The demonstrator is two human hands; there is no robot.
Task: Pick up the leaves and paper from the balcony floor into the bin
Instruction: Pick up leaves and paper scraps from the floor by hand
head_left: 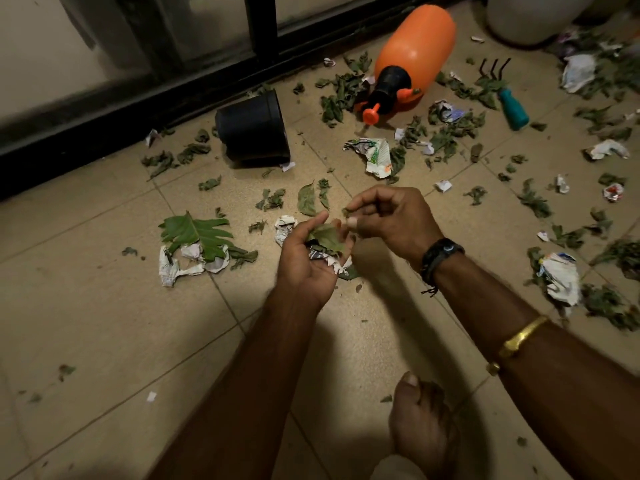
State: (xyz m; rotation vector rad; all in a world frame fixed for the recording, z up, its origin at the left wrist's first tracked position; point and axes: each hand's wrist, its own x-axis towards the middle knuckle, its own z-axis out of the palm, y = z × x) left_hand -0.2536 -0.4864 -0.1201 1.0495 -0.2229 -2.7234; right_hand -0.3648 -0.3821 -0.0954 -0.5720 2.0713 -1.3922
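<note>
- Bare floor tile (104, 323) is lying open from 7 to 9 o'clock of the left hand (308, 258).
- A tipped black pot (252, 128) is blocking 11 o'clock, near the dark frame (104, 109).
- An orange sprayer (415, 53) is lying across 1 o'clock, a teal-handled rake (512, 107) near it.
- Leaves (446, 140) and crumpled paper (375, 155) are crowding 12 to 3 o'clock.
- A bare foot (419, 424) is occupying 5 o'clock.

One wide-angle view comes from a camera worn on the person's head, looking forward and steeply down at a tiled floor (104, 323). The left hand (304, 261) and right hand (391, 220), each holding leaves (327, 237), sit close to the lens at mid-frame, with the forearms entering from the lower edge. A bare foot (419, 424) shows at the bottom. Farthest away are a black door frame (138, 102) at the upper left and an orange sprayer (415, 53) at the top.
</note>
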